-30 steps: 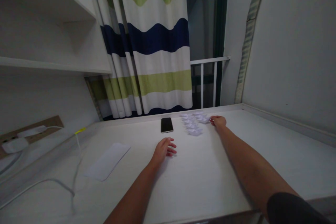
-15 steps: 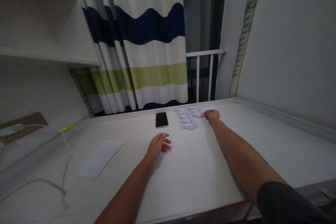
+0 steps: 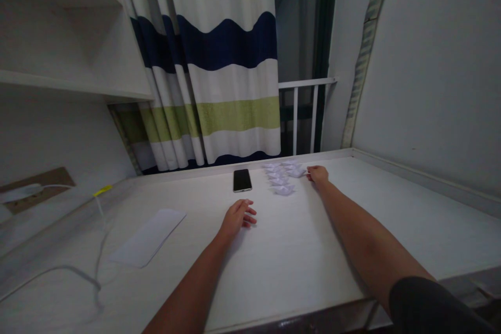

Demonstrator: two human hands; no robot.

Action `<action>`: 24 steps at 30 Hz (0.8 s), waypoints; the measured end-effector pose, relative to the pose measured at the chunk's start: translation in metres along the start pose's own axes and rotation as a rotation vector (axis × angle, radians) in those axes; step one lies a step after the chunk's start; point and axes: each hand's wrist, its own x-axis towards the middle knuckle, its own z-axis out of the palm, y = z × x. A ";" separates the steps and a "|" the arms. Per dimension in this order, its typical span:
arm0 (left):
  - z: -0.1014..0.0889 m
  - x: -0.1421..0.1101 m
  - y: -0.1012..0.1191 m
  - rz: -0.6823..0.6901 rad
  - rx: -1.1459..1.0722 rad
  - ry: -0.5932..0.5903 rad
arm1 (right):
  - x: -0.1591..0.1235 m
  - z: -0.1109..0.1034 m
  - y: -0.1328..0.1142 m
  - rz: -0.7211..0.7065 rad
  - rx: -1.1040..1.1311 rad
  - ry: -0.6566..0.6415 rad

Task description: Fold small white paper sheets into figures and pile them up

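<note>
Toward one o'clock on the worktop, near its back edge, your right hand was at the outer tip of a folded paper boat. Its fingertips were drawn close together; whether they pinched the paper or only touched it, you could not tell from this view. More paper boats lay crowded beside it, between twelve and one o'clock, so a light fingertip contact at that free end probably served best: thin folds would likely crumple under a hard squeeze, and a sideways shove could disturb the neighbours. Small, level movements seemed wiser than lifting.

Your right forearm reached long and low across the worktop, angled toward half past ten, with the wrist fairly straight and the back of the hand upward. Your left hand was nearer you, just short of twelve o'clock, empty, its fingers loosely spread and slightly curled, its forearm angled toward one. The smartphone lay beyond it at twelve, and the white paper sheets lay at ten.
</note>
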 end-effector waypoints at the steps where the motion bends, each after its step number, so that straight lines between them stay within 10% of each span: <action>1: 0.000 0.000 0.000 0.004 -0.002 -0.003 | -0.004 -0.002 -0.002 0.020 -0.007 0.020; 13: -0.018 -0.006 0.006 0.092 0.165 0.078 | -0.118 -0.007 -0.078 -0.020 0.265 -0.284; 24: -0.135 -0.028 0.020 0.215 1.242 0.487 | -0.212 0.041 -0.101 -0.091 0.298 -0.741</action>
